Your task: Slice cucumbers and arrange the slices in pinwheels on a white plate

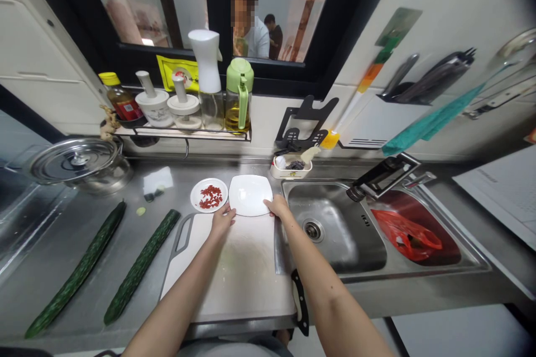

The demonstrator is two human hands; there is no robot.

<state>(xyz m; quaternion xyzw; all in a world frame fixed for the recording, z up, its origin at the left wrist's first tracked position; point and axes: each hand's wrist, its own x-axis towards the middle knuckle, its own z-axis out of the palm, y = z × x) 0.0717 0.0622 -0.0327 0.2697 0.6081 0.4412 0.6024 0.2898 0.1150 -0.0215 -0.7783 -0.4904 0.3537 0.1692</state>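
A white square plate (250, 192) sits at the far end of the white cutting board (234, 279). My left hand (223, 220) pinches its near left corner, and my right hand (276, 206) grips its near right corner. To the left stands a small round white dish (196, 196) with red goji-like berries (210, 197) in it. A kitchen knife (300, 301) lies along the board's right edge, its blade partly behind my right forearm. Two long cucumbers (138, 270) lie on the steel counter left of the board.
A steel sink (335, 228) with a black faucet (372, 178) and a red plastic bag (408, 237) is on the right. A lidded pot (84, 164) stands back left, near cucumber ends (154, 194). Condiment bottles (238, 95) line a wall shelf; knives (431, 78) hang in a rack.
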